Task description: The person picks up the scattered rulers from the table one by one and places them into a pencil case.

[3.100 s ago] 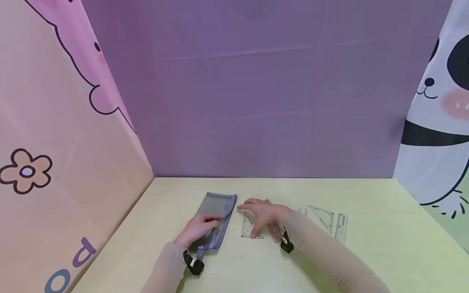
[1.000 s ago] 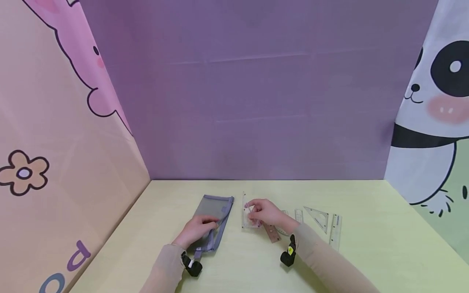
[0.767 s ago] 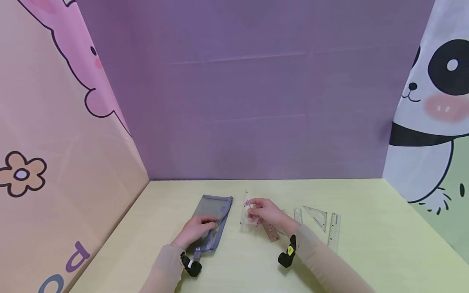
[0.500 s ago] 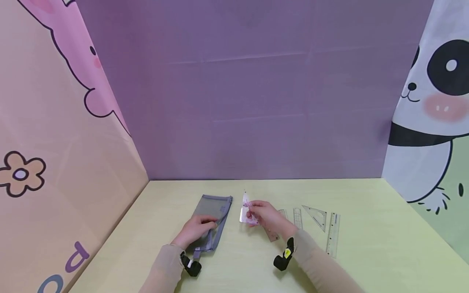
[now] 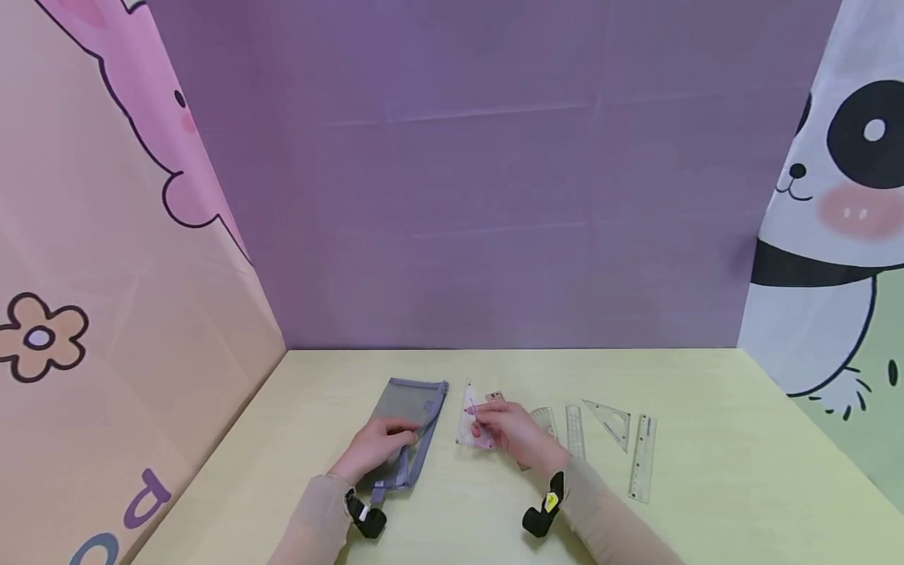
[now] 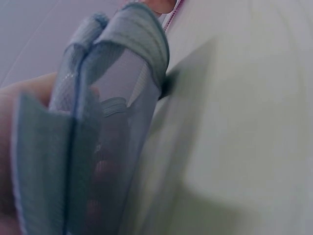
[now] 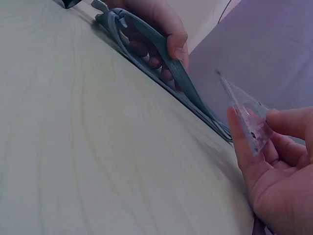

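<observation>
A bluish-purple mesh zip pouch (image 5: 406,399) lies on the left half of the table. My left hand (image 5: 377,447) holds its edge; in the right wrist view the thumb is outside and the fingers show through the mesh, the mouth parted. To the right of the pouch, my right hand (image 5: 519,435) pinches a clear set square (image 7: 249,115) between thumb and fingers, tilted up off the table. A pinkish ruler (image 5: 494,396) lies partly hidden behind the right hand. The left wrist view shows the pouch (image 6: 132,63) close up, its zip edge standing up.
Right of my right hand lie a clear protractor (image 5: 546,421), a short clear ruler (image 5: 575,430), a second set square (image 5: 613,424) and a longer clear ruler (image 5: 643,459). A purple backdrop (image 5: 452,196) rises behind the table (image 5: 692,408), with printed side walls.
My right hand, earlier spread over the set square, has picked it up and since drawn it slightly nearer, uncovering the pinkish ruler's far end. The left hand stays at the pouch.
</observation>
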### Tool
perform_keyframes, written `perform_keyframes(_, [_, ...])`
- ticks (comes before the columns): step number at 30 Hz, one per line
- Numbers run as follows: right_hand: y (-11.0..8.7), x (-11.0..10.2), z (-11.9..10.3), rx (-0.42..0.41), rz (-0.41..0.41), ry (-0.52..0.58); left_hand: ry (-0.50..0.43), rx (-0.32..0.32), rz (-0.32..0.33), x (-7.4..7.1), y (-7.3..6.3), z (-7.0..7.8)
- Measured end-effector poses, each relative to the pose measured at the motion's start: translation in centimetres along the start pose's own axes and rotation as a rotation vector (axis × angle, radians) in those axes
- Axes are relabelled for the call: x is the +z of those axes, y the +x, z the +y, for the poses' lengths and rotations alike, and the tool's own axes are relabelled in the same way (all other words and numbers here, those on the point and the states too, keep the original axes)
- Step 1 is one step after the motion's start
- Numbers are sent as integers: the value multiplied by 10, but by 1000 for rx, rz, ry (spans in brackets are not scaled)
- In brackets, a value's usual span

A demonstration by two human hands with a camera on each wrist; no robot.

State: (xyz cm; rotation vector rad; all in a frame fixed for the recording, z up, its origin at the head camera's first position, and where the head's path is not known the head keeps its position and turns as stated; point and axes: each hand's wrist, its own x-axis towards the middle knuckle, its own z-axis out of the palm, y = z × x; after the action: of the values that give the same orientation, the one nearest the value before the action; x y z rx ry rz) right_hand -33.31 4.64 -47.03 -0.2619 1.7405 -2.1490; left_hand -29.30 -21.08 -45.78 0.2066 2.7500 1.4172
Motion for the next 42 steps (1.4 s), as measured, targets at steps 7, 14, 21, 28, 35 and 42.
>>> perform_keyframes(7, [-1, -5, 4, 5, -7, 9, 18, 14, 1, 0, 1, 0])
perform_keyframes(14, [2, -10, 3, 21, -61, 94, -5, -3, 12, -1, -1, 2])
perform_keyframes(21, [4, -11, 3, 60, -42, 157, -1, -3, 12, -1, -1, 0])
perform_keyframes(28, [4, -13, 1, 66, -28, 214, 2, -18, 8, 0, 1, 1])
perform_keyframes(35, [7, -19, -3, 50, -32, 257, 6, 5, 11, 1, 7, 4])
perform_keyframes(42, [5, -14, 0, 52, -40, 251, 16, -1, 10, 0, 4, 2])
